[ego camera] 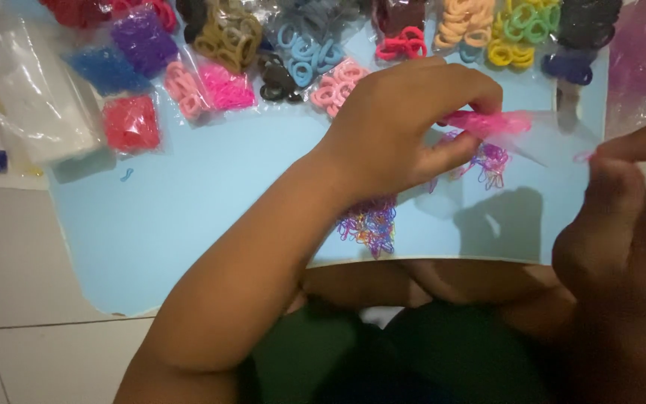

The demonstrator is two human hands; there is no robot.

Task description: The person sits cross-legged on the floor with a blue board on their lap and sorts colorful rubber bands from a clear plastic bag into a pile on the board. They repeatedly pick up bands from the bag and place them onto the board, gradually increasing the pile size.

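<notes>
A small clear bag (521,131) holding pink bands is pinched between thumb and fingers of the left hand (398,127), above the light blue surface (188,217). The right hand (622,194) is raised just right of the bag, its fingertips closed on what appears to be a single pink band; the grip is blurred, so this is judged rather than certain. Filling is judged to be part done: two loose heaps of mixed bands (370,224) remain on the surface just below the bag and beneath the left hand. Beyond the bag, along the far edge, many filled packets of hair ties (300,52) are laid out. Far left of the bag lies a white plastic bundle (35,97). Nothing is seen obstructing the bag's mouth.
</notes>
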